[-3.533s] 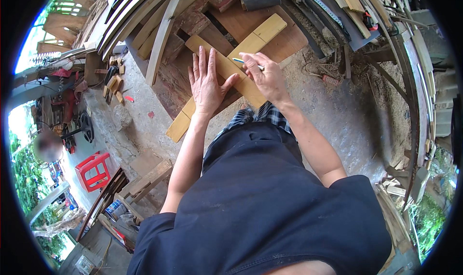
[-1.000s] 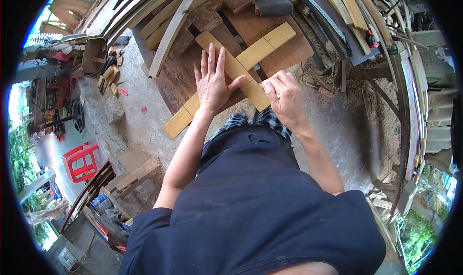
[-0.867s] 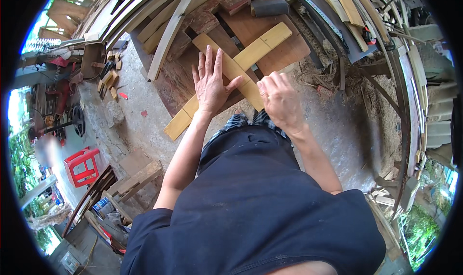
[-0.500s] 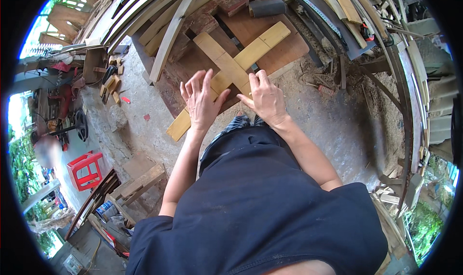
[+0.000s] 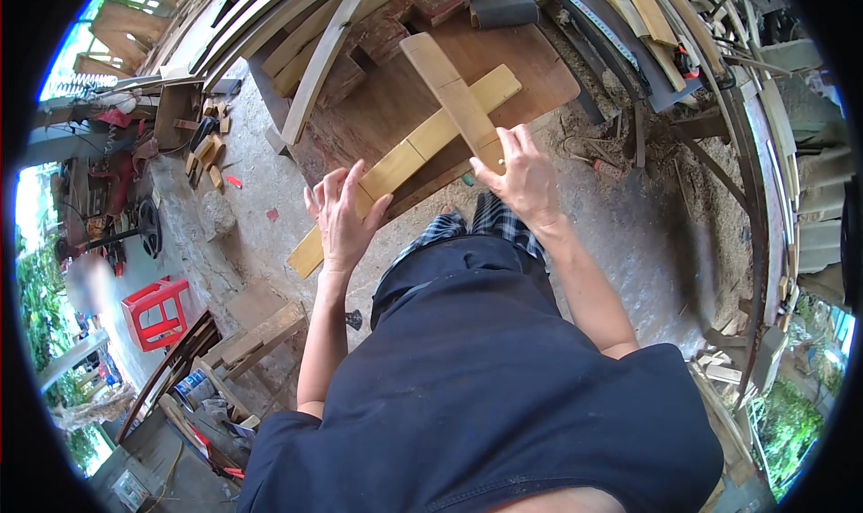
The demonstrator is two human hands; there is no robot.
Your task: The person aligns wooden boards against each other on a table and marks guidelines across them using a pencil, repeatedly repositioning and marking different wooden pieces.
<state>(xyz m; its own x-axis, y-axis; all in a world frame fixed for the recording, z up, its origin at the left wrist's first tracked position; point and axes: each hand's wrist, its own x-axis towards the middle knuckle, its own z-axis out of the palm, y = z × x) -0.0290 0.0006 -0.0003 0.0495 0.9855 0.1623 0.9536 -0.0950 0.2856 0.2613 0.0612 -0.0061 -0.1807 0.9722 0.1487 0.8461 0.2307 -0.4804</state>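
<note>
Two pale yellow wooden boards cross over the brown bench board. The longer board [image 5: 395, 167] runs from near left to far right, with thin dark lines marked across its face. My left hand [image 5: 342, 221] grips it toward its near left end, fingers on one side and thumb on the other. Over it lies the shorter board [image 5: 449, 86], slanting from far left to near right. Its near end is between the thumb and fingers of my right hand [image 5: 526, 180]. The underside of the crossing is hidden.
A brown panel [image 5: 539, 72] lies under the boards, with a dark cylinder [image 5: 503, 12] at its back edge. Long planks [image 5: 328, 63] are stacked at the far left. Small wood offcuts [image 5: 209, 149] and a red plastic stool [image 5: 157, 313] are on the left.
The shorter board has shifted right along the longer one, my right hand moving with it. The longer board and my left hand have moved slightly left and nearer me.
</note>
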